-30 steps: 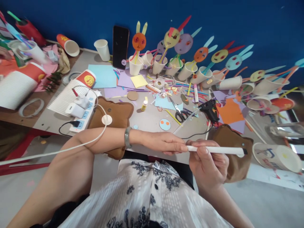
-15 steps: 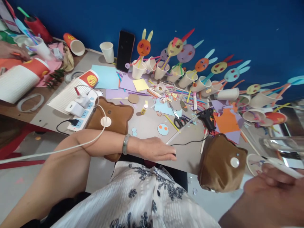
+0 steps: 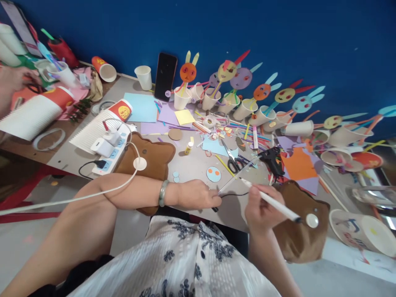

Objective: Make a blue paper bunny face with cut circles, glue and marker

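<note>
Head view: my right fingers [image 3: 253, 200] clamp a slim white pen [image 3: 278, 205], tip toward ten o'clock, above the tabletop's [image 3: 230, 212] near edge; my left fingers [image 3: 213, 202] pinch a small, mostly hidden black piece [image 3: 215, 209]. Toward eleven, a round lilac label [image 3: 167, 94] reads "Hi".

White pen [image 3: 278, 205] in right hand [image 3: 261, 212] (tip uncapped), left hand [image 3: 198, 195] curled by bench's [image 3: 198, 163] near edge, paper rabbits [image 3: 187, 72] along far edge

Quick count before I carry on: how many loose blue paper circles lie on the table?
3: a large circle with orange spots, beyond the left hand; left of it, a small circle, and a second small circle just nearer the camera. Others may be hidden.
</note>
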{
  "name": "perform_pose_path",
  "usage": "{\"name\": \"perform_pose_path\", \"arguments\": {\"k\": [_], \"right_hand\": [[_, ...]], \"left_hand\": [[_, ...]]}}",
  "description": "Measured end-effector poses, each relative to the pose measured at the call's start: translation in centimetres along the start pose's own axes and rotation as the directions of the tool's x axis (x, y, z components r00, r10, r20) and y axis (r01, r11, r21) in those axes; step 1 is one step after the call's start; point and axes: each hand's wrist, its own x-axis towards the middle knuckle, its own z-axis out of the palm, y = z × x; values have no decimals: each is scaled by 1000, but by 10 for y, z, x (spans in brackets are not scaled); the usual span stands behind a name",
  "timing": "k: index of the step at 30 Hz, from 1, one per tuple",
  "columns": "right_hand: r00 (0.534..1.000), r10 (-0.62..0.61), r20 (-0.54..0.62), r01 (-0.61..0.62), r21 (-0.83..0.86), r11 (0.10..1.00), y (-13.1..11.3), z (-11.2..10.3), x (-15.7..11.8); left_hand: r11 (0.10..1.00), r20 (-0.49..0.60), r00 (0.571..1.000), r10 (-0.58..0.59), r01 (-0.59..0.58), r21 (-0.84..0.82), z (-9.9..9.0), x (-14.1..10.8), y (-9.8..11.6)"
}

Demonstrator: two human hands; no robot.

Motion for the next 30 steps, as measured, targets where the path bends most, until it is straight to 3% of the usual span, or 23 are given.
{"name": "perform_pose_path", "arguments": {"k": [3, 7, 11, 14, 17, 20, 30], "right_hand": [[963, -222, 151, 230, -34, 973, -9, 13, 3], [953, -233, 194, 244, -32, 969, -15, 27, 5], [982, -115, 149, 121, -28, 992, -5, 37, -2], [988, 34, 149, -32, -11, 999, 5, 39, -9], [971, 195, 138, -199, 14, 980, 13, 39, -15], [943, 302, 137, -311, 42, 950, 17, 40, -19], [942, 296, 158, -311, 84, 947, 16, 43, -25]], "left_hand": [[999, -9, 999, -33, 33, -30, 3, -1, 2], [992, -30, 997, -77, 73, -99, 8, -1, 5], [992, -87, 990, -114, 110, -56, 8, 0, 4], [994, -160, 985, -67, 79, 71, 3, -3, 6], [984, -216, 976, -24, 61, 168, -1, -6, 11], [964, -238, 969, -67, 124, 235, -1, -6, 15], [882, -287, 945, -155, 263, 392, 23, 3, 11]]}}
